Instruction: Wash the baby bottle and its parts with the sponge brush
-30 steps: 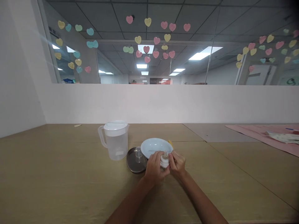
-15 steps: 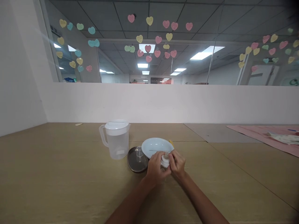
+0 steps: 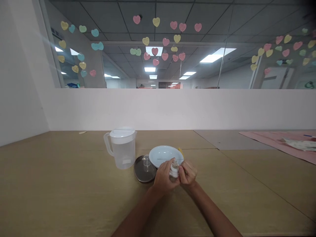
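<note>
My left hand (image 3: 162, 177) is wrapped round a small bottle with a white collar and a clear nozzle tip (image 3: 174, 169), held upright just in front of the bowl. Close against its right side is my right hand (image 3: 189, 173), with fingers curled and thumb pressed in near the collar. What sits inside those right fingers is hidden. Behind both hands lies a pale blue oval bowl (image 3: 158, 152), with a thin rod across it. To the left, a small clear plastic cup or cap (image 3: 146, 159) stands in a dark metal kidney dish (image 3: 140, 175).
A translucent lidded pitcher (image 3: 122, 153) stands left of the dish. A yellow stick (image 3: 180, 150) shows by the bowl's right edge. Far right, a pink cloth (image 3: 261, 136) carries a white item (image 3: 298, 144). A small flat piece (image 3: 83, 132) lies at the back left.
My right hand has shifted slightly right and down at the bottle, and more of the nozzle and collar shows. The left hand keeps its grip. The whole view has moved a little.
</note>
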Available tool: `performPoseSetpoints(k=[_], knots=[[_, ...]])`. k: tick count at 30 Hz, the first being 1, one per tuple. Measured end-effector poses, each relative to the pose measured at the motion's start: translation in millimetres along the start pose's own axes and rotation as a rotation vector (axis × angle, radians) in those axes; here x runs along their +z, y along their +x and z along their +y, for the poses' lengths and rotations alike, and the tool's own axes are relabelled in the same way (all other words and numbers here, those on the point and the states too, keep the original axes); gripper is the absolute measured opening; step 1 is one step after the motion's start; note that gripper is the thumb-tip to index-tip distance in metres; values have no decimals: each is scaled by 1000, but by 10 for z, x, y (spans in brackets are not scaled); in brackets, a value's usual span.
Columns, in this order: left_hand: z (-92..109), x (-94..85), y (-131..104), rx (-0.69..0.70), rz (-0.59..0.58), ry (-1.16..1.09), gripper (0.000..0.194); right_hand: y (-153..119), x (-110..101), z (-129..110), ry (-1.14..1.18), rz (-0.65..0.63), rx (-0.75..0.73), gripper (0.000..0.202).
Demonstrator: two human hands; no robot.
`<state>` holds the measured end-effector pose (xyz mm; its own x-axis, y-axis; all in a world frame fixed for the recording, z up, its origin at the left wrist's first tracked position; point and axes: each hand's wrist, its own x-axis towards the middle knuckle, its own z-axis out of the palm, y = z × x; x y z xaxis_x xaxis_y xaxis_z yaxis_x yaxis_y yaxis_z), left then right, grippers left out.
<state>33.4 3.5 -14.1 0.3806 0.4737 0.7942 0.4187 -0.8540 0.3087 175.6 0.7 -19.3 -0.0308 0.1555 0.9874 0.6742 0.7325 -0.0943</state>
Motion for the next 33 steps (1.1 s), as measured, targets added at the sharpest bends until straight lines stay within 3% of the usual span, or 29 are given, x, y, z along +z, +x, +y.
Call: performPoseSetpoints(k=[6,13,18,24,33], knots=[[-29,-70,29,-85,-60,-83,74,4,37,1,146,-73,202,10],[-32,-89,30,-176,-123,-129,80,-52,62,-32,86,-48,255,11],[-31,-76,24,-136,-99,-126,79,-66,96,-36,16,75,228,9],[-33,-60,14,-66,-83,-76,76,-96,101,-26,9,127,220,10],[-30,-38,4,106,-22,40,59,-109,109,18,82,55,385,15]])
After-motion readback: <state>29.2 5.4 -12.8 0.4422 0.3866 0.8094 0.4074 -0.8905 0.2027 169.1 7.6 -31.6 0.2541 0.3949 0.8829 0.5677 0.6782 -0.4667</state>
